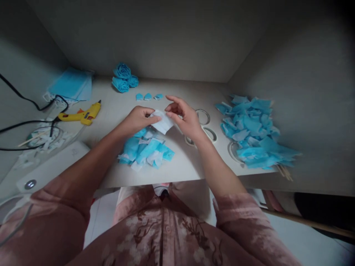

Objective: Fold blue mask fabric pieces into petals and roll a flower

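Note:
Between my hands is a small white sheet [163, 122], held above the table. My left hand [141, 118] pinches its left edge between thumb and fingers. At its upper right edge, the thumb and a finger of my right hand [183, 115] grip it, with the index finger raised. Below lies a loose pile of blue and white pieces [146, 150]. Three small folded blue pieces [148, 96] sit in a row behind my hands. Farther back on the left are three blue rolled flowers [122, 77].
Scissors [210, 133] and a tape roll [203, 116] lie beside my right wrist. A large blue heap [252, 129] covers the right side, near another ring [234, 152]. On the left are a yellow glue gun [83, 115], cables, stacked blue masks [70, 85] and a white box [55, 166].

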`<state>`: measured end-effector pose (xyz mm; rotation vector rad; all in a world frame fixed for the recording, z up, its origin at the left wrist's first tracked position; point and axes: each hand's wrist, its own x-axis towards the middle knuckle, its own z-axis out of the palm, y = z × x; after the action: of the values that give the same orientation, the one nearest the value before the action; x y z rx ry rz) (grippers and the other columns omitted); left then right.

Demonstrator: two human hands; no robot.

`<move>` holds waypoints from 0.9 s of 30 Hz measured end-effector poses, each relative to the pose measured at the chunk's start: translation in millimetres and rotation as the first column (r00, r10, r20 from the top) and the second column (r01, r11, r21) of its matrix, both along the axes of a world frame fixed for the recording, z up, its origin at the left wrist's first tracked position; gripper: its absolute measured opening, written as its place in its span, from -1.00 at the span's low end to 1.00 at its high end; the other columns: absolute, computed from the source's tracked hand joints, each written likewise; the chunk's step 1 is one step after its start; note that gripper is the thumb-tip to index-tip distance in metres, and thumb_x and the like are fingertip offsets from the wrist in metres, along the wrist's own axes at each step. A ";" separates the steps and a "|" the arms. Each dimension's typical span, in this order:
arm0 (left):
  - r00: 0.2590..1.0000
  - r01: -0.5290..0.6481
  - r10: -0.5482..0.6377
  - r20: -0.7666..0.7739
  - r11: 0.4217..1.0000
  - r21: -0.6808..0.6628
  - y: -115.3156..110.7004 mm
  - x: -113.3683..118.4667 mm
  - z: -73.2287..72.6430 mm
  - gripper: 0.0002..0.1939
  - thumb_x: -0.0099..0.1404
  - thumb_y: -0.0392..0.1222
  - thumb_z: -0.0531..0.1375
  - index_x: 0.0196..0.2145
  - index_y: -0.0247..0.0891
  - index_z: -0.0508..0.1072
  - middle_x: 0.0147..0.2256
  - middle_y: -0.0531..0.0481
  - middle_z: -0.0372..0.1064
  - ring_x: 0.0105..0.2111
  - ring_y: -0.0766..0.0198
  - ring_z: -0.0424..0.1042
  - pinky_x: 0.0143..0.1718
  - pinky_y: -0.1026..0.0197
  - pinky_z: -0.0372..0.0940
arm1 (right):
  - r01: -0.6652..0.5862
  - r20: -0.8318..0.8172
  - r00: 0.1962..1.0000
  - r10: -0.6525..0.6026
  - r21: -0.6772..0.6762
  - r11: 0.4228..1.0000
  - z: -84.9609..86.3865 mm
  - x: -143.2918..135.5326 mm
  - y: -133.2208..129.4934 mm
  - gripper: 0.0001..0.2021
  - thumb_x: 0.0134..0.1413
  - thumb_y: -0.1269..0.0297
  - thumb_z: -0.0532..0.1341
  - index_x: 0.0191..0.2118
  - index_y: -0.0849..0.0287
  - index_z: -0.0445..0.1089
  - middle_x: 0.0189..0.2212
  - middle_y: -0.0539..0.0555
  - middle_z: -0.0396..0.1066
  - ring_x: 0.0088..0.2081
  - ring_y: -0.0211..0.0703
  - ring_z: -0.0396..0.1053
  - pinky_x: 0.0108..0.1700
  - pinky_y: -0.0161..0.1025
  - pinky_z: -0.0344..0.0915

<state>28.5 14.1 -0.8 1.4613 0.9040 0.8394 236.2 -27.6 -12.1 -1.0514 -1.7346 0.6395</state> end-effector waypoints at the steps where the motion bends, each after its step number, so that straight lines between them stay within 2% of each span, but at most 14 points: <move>1: 0.998 -0.044 0.045 0.032 0.999 -0.002 1.3 0.5 -0.3 -0.80 0.06 -0.15 0.46 -0.50 -0.31 0.56 -0.55 0.07 0.41 -0.54 0.34 0.34 -0.51 0.30 0.19 | 0.039 -0.012 0.999 -0.038 0.031 0.999 1.2 0.2 -0.4 -0.48 0.29 -0.14 0.21 0.24 -0.01 0.36 -0.02 0.12 0.52 -0.02 -0.03 0.48 0.10 -0.02 0.47; 3: 0.985 -0.132 0.134 0.111 0.991 -0.018 4.1 1.2 0.3 -0.78 0.11 -0.11 0.43 -0.41 -0.32 0.57 -0.48 0.01 0.48 -0.50 0.32 0.39 -0.48 0.30 0.24 | 0.095 -0.035 0.995 -0.092 0.089 0.992 3.1 0.2 -1.6 -0.53 0.32 -0.14 0.17 0.21 -0.03 0.38 0.07 0.14 0.49 0.12 0.03 0.44 0.17 0.03 0.43; 6: 0.948 -0.205 0.219 0.233 0.975 -0.083 7.8 1.2 1.7 -0.74 0.15 -0.09 0.42 -0.32 -0.32 0.55 -0.40 -0.04 0.53 -0.47 0.31 0.44 -0.45 0.28 0.30 | 0.111 -0.027 0.994 -0.108 0.141 0.984 3.2 -0.7 -3.2 -0.60 0.34 -0.09 0.15 0.13 -0.03 0.42 0.11 0.13 0.47 0.17 0.04 0.41 0.20 0.05 0.41; 13: 0.920 -0.139 0.188 0.344 0.977 -0.161 7.6 2.6 -0.4 -0.70 0.19 -0.08 0.42 -0.23 -0.31 0.51 -0.34 -0.05 0.54 -0.45 0.33 0.48 -0.35 0.24 0.37 | 0.046 0.060 0.997 -0.056 0.151 0.987 -6.5 -5.5 -1.4 -0.67 0.29 0.09 0.21 0.11 -0.01 0.43 0.18 0.11 0.46 0.21 0.01 0.38 0.21 0.03 0.40; 18: 0.905 -0.082 0.159 0.395 0.975 -0.206 0.4 8.9 -0.1 -0.69 0.12 -0.11 0.47 -0.27 -0.34 0.54 -0.39 -0.04 0.54 -0.47 0.34 0.46 -0.39 0.28 0.33 | 0.064 0.062 0.995 -0.075 0.165 0.984 -9.8 -9.3 -0.6 -0.76 0.26 0.16 0.25 0.00 0.04 0.49 0.05 0.11 0.53 0.08 -0.03 0.45 0.14 -0.02 0.42; 23: 0.906 -0.035 0.127 0.404 0.974 -0.226 -4.0 12.2 -0.6 -0.66 0.05 -0.13 0.51 -0.32 -0.38 0.54 -0.43 -0.02 0.52 -0.47 0.34 0.48 -0.40 0.30 0.34 | 0.109 -0.101 0.990 -0.102 0.073 0.991 -13.6 -14.0 1.3 -0.85 0.22 0.16 0.29 -0.24 0.12 0.50 -0.23 0.03 0.55 -0.18 -0.18 0.47 -0.04 -0.20 0.41; 25: 0.912 -0.023 0.109 0.395 0.976 -0.217 -3.2 12.5 -2.1 -0.64 0.09 -0.06 0.51 -0.31 -0.38 0.54 -0.41 -0.06 0.54 -0.45 0.31 0.50 -0.38 0.29 0.36 | 0.121 -0.167 0.979 -0.118 0.006 0.993 -15.0 -15.2 2.6 -0.85 0.19 0.16 0.31 -0.27 0.13 0.48 -0.28 0.00 0.54 -0.24 -0.23 0.45 -0.07 -0.23 0.40; 27: 0.916 -0.010 0.088 0.391 0.980 -0.198 -1.4 12.5 -3.1 -0.57 0.18 0.09 0.45 -0.29 -0.37 0.53 -0.37 -0.12 0.56 -0.40 0.24 0.54 -0.38 0.26 0.37 | 0.130 -0.211 0.968 -0.134 -0.033 0.991 -15.7 -15.5 4.1 -0.85 0.16 0.16 0.32 -0.28 0.13 0.47 -0.32 -0.02 0.53 -0.27 -0.25 0.43 -0.09 -0.24 0.38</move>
<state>41.0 12.7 -4.0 1.0506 0.6912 1.0142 220.7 -23.5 -27.7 -1.0614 -1.4634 0.6599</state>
